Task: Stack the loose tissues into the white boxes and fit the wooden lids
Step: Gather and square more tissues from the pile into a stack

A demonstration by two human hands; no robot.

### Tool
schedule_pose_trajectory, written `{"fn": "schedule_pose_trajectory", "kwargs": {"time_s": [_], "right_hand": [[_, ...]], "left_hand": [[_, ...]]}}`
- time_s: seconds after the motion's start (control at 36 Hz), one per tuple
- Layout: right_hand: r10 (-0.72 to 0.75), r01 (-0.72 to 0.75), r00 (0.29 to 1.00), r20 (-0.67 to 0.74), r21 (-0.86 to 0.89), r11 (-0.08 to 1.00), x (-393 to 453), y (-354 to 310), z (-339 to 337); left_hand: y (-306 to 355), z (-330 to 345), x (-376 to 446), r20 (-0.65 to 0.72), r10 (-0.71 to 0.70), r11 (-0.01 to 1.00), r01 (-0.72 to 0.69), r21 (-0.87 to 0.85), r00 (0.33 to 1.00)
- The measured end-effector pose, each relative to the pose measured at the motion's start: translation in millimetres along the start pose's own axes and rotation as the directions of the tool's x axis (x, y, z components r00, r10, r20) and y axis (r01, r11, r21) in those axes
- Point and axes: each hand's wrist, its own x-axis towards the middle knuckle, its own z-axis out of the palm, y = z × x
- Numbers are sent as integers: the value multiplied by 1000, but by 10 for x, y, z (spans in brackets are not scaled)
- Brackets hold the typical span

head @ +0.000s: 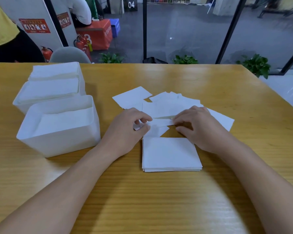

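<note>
At nine o'clock on the wooden tabletop, three white boxes in a row, lidless, each holding stacked tissues; nearest one about half full, the far two filled near the rim. Just right of that box, at centre, left hand, grip curled, pinching the left end of one folded tissue. At twelve o'clock beyond the hands, loose tissues fanned out and overlapping. At six o'clock from the held tissue, a squared tissue stack flat on the tabletop, just beside both wrists. At three o'clock, right hand, fingers bent, grip pinching the right end of the same tissue, palm over the scattered sheets.
</note>
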Motion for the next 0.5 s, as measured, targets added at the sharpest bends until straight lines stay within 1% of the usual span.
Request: {"fn": "schedule_pose_trajectory", "kwargs": {"time_s": [0.08,0.14,0.19,0.25,0.31,0.42,0.5], "right_hand": [[20,-19,994,-107,14,1000,37,-14,16],[35,-28,981,-190,43,999,80,-26,31],[48,-41,967,-252,36,999,136,-34,59],[53,-50,961,-271,16,999,198,-37,86],[51,-52,964,-260,2,999,261,-41,116],[-18,5,970,-242,-54,999,316,-1,221],[-20,0,963,-270,-75,997,316,54,272]], "left_hand": [[-2,35,0,29,-9,1000,8,22,1000],[-6,53,-6,51,-11,1000,10,20,999],[-9,53,-5,72,-14,1000,13,24,997],[-6,49,0,91,-16,1000,14,24,996],[1,47,6,100,-16,1000,14,28,995],[5,42,2,102,-15,999,12,30,995],[6,39,0,102,-15,1000,13,26,995]]}}
